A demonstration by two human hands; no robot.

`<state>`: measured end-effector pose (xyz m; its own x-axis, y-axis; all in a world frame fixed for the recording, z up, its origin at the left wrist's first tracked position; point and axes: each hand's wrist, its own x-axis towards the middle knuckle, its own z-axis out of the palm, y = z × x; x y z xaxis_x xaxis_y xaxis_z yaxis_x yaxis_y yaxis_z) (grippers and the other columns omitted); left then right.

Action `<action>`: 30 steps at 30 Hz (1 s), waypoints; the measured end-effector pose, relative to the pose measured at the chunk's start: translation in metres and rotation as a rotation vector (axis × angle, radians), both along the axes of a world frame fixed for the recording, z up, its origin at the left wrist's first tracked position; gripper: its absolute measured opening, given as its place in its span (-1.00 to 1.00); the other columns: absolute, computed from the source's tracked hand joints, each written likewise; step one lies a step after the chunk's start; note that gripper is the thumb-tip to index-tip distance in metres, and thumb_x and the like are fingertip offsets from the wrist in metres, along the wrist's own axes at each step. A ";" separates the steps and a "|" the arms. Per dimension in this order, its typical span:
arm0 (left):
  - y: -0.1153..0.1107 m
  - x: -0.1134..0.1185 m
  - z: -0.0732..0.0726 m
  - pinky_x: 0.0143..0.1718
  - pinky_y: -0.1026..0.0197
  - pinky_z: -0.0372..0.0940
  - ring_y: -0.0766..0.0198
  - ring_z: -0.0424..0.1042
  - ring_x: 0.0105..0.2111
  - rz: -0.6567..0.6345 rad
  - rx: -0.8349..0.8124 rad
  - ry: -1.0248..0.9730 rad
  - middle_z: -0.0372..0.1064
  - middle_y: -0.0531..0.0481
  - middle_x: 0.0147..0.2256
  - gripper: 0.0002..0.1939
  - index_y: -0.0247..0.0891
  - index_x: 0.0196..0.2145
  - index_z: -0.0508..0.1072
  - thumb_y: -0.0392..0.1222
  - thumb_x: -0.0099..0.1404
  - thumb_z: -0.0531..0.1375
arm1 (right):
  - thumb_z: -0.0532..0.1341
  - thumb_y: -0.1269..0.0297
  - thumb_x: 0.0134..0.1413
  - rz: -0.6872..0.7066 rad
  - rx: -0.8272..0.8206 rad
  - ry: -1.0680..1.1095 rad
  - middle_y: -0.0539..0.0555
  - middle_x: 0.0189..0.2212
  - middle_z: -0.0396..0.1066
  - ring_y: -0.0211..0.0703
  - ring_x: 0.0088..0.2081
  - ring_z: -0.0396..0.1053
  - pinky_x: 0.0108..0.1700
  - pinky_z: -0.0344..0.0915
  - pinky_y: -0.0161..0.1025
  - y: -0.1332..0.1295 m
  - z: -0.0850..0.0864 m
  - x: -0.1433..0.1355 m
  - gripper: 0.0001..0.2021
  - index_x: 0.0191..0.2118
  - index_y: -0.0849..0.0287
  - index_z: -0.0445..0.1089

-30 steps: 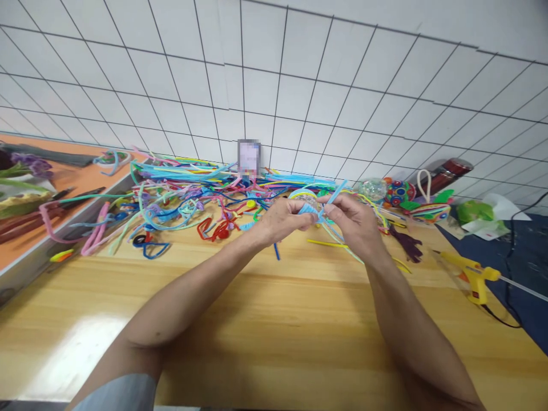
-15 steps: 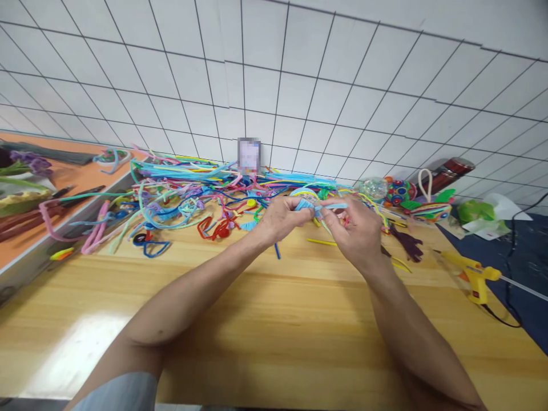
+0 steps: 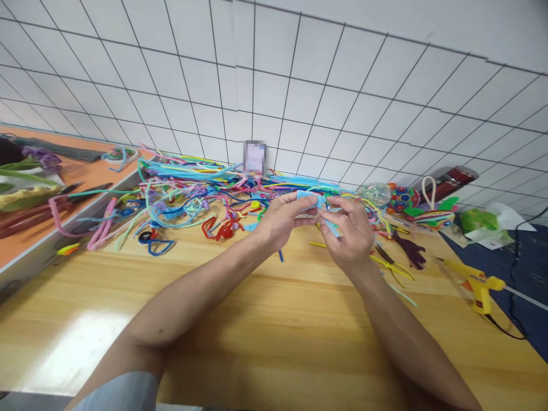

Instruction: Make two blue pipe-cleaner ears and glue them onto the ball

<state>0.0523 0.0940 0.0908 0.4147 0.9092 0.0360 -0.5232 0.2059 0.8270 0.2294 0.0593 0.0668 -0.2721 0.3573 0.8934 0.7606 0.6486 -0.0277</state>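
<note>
In the head view, my left hand (image 3: 278,221) pinches a light blue coiled pipe-cleaner piece (image 3: 311,197) between thumb and fingers, above the table's far part. My right hand (image 3: 351,229) meets it from the other side, its fingertips closed on a light blue pipe-cleaner strand (image 3: 332,228) that slants down beneath the thumb. Fingers cover much of the piece, so its full shape is hidden. Behind both hands lies a tangled heap of coloured pipe cleaners (image 3: 201,200). Yellow-handled pliers (image 3: 391,264) rest beside my right wrist.
A yellow glue gun (image 3: 482,285) lies at the right with its cord. Near the wall stand a phone-like device (image 3: 255,158), a patterned ball (image 3: 405,197) and a dark red cylinder (image 3: 454,181). An orange surface (image 3: 92,177) with craft flowers is at left.
The blue piece has turned in my fingers, and its strand, which pointed right, now slants downward. My right hand has shifted left, showing more of the pliers. The view has swung slightly.
</note>
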 end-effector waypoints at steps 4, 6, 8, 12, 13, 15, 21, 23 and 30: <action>-0.002 0.000 0.002 -0.13 0.17 0.45 0.29 0.52 -0.31 -0.046 -0.081 -0.084 0.56 -0.01 -0.34 -0.57 -0.28 -0.33 0.56 -0.02 -0.07 0.58 | 0.33 0.44 0.21 0.016 0.009 0.000 0.17 0.06 0.56 0.07 -0.02 0.54 -0.12 0.54 0.03 0.002 -0.003 0.003 -0.71 -0.02 -0.06 0.55; -0.002 0.000 0.002 -0.12 0.18 0.45 0.30 0.53 -0.32 -0.050 -0.081 -0.080 0.57 0.00 -0.32 -0.56 -0.28 -0.32 0.57 -0.03 -0.07 0.59 | 0.33 0.42 0.22 -0.006 0.004 -0.019 0.16 0.04 0.57 0.08 -0.03 0.55 -0.09 0.54 0.05 0.002 -0.003 0.003 -0.73 -0.03 -0.06 0.55; -0.003 0.000 0.001 -0.13 0.18 0.45 0.32 0.52 -0.33 -0.032 -0.044 -0.049 0.56 0.00 -0.32 -0.57 -0.29 -0.30 0.58 -0.01 -0.03 0.57 | 0.33 0.41 0.23 -0.019 0.012 -0.046 0.16 0.03 0.58 0.09 -0.01 0.56 -0.04 0.53 0.08 0.002 -0.002 0.002 -0.74 -0.03 -0.07 0.54; -0.003 0.002 -0.001 -0.13 0.20 0.45 0.34 0.52 -0.34 0.045 0.019 -0.015 0.54 0.04 -0.34 -0.57 -0.30 -0.26 0.55 -0.04 0.00 0.54 | 0.33 0.42 0.24 0.010 0.056 -0.082 0.17 0.03 0.59 0.08 0.04 0.56 0.04 0.51 0.09 0.003 -0.003 0.000 -0.70 0.03 -0.07 0.51; -0.003 0.003 -0.001 -0.13 0.20 0.45 0.35 0.52 -0.34 0.065 0.020 -0.024 0.54 0.05 -0.35 -0.55 -0.29 -0.23 0.53 -0.06 -0.01 0.55 | 0.33 0.41 0.25 0.011 0.064 -0.084 0.17 0.03 0.59 0.09 0.04 0.57 0.05 0.50 0.09 0.003 -0.003 0.000 -0.69 0.04 -0.07 0.50; -0.004 0.003 -0.001 -0.16 0.21 0.45 0.36 0.51 -0.37 0.087 0.017 -0.038 0.53 0.09 -0.36 -0.47 -0.25 -0.17 0.49 -0.11 -0.06 0.57 | 0.32 0.40 0.26 -0.007 0.060 -0.089 0.16 0.03 0.61 0.09 0.04 0.58 0.06 0.50 0.10 0.004 -0.004 0.001 -0.70 0.04 -0.09 0.50; -0.005 0.006 -0.006 -0.21 0.26 0.42 0.40 0.46 -0.42 0.081 0.029 0.019 0.50 0.11 -0.40 -0.57 -0.25 -0.30 0.46 -0.08 -0.03 0.54 | 0.33 0.37 0.26 -0.034 0.016 -0.060 0.13 -0.04 0.64 0.09 0.00 0.61 0.04 0.52 0.12 0.005 -0.003 0.003 -0.78 -0.03 -0.08 0.49; -0.004 0.008 -0.009 -0.20 0.26 0.40 0.39 0.47 -0.40 0.063 0.021 0.056 0.49 0.09 -0.38 -0.62 -0.26 -0.34 0.47 -0.04 0.03 0.51 | 0.34 0.38 0.26 0.002 0.020 -0.037 0.10 -0.08 0.65 0.06 -0.04 0.62 0.00 0.52 0.09 0.006 -0.002 0.002 -0.78 -0.04 -0.08 0.50; -0.006 0.002 -0.002 -0.21 0.20 0.36 0.19 0.53 -0.28 0.066 0.176 0.301 0.57 -0.10 -0.25 -0.56 -0.27 -0.31 0.56 0.23 0.26 0.29 | 0.30 0.29 0.29 -0.016 -0.160 0.185 0.06 -0.29 0.64 -0.01 -0.22 0.60 -0.12 0.53 -0.01 0.004 0.001 0.000 -0.95 -0.18 -0.01 0.51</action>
